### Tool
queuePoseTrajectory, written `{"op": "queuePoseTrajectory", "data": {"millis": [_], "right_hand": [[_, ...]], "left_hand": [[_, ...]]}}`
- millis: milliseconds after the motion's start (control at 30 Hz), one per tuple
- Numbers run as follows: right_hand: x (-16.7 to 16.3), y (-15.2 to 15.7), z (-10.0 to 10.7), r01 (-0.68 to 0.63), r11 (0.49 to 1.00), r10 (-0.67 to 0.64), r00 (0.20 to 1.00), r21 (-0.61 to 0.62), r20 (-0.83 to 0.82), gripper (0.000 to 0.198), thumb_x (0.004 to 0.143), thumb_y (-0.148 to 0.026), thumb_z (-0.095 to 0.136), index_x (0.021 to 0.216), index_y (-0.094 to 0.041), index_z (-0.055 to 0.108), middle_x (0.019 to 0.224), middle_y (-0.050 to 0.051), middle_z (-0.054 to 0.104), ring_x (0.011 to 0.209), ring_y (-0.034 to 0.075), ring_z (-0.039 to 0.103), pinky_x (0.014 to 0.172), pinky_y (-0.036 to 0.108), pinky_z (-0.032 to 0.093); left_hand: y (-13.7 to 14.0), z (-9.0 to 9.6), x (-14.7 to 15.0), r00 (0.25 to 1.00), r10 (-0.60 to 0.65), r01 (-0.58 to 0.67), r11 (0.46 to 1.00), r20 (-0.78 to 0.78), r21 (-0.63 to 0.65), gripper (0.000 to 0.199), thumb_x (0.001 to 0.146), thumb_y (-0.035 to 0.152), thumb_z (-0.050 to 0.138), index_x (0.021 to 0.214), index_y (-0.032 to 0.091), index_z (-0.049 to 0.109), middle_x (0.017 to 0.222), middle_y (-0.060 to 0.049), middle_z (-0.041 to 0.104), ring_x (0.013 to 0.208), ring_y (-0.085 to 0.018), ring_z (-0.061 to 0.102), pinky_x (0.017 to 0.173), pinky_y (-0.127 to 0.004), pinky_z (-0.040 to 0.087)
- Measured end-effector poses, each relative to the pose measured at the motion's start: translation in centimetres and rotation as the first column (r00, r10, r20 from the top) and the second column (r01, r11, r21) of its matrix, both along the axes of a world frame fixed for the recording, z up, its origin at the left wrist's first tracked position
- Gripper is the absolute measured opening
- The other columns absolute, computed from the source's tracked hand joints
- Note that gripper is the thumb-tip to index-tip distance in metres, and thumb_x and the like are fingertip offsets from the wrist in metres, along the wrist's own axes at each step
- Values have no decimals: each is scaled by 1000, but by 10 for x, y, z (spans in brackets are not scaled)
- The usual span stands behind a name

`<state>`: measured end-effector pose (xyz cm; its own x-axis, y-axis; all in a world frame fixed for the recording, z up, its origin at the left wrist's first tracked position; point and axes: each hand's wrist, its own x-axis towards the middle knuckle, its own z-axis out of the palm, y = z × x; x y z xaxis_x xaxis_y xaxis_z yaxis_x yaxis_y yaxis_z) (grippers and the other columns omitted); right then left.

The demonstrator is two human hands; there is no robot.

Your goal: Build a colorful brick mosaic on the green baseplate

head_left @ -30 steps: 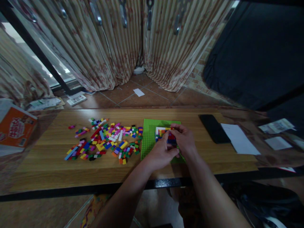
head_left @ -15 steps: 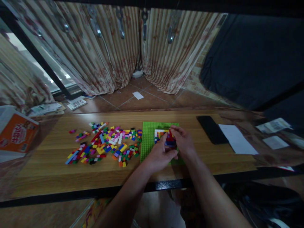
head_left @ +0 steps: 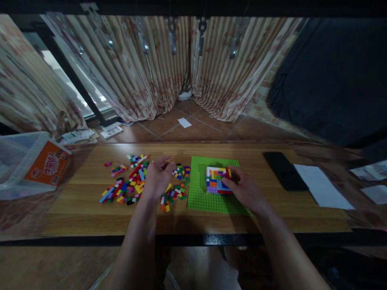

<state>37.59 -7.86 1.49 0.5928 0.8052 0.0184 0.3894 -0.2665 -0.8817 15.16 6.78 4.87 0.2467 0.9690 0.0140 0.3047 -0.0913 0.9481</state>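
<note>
A small rectangular build of toy bricks (head_left: pixel 214 184), with a multicoloured studded top, sits on the green baseplate (head_left: pixel 198 199). My right hand (head_left: pixel 243 187) grips the build along its right side, thumb on top and fingers behind the far right corner. To the left, my left hand (head_left: pixel 159 177) is over the loose toy bricks (head_left: pixel 140 173), fingers bent and apart, and I see nothing held in it. It hides the middle of the spread of bricks. More bricks (head_left: pixel 173 193) lie between that hand and the baseplate.
A black phone-like slab (head_left: pixel 284 171) and a white paper sheet (head_left: pixel 322 185) lie on the wooden table (head_left: pixel 99 221) at right. Beyond the table's left end stands a clear plastic tub (head_left: pixel 22 161) with an orange label. Curtains (head_left: pixel 145 80) hang behind.
My left hand has left the brick build and moved left over the loose bricks. My right hand stays at the build, whose top is now more exposed. The view has turned slightly left.
</note>
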Motion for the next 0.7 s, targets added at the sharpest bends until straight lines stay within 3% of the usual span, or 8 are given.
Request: {"op": "queuePoseTrajectory", "data": {"millis": [133, 267, 367, 700], "right_hand": [[0, 1, -2, -6, 999, 9, 994, -31, 108, 47, 74, -37, 66, 118, -23, 65, 104, 9, 71, 90, 27, 67, 86, 48, 51], [-3, 5, -4, -29, 999, 32, 992, -28, 123, 50, 76, -36, 62, 124, -23, 62, 114, 10, 69, 98, 29, 66, 90, 51, 49], [-9, 8, -5, -52, 999, 50, 993, 9, 105, 50, 77, -33, 61, 126, -24, 61, 121, 10, 67, 106, 29, 64, 95, 52, 47], [-19, 14, -3, -94, 995, 89, 989, 40, 120, 49, 81, -33, 57, 129, -23, 58, 126, 11, 65, 111, 28, 63, 99, 50, 46]], "left_hand": [[1, -4, -9, 938, -41, 115, 973, -344, 198, 35, 82, 22, 54, 113, 13, 66, 96, -10, 74, 89, -23, 68, 82, -34, 53], [-3, -4, -10, 813, -110, 346, 881, -571, 323, 32, 80, 11, 50, 105, 16, 70, 99, -8, 73, 96, -23, 66, 90, -37, 51], [-3, -5, -9, 768, -111, 421, 829, -631, 367, 37, 76, 5, 51, 105, 17, 70, 103, -7, 72, 101, -23, 64, 95, -37, 50], [2, -8, -17, 735, -142, 480, 800, -663, 361, 50, 68, -1, 47, 109, 16, 70, 108, -9, 70, 107, -23, 61, 102, -39, 46]]}}
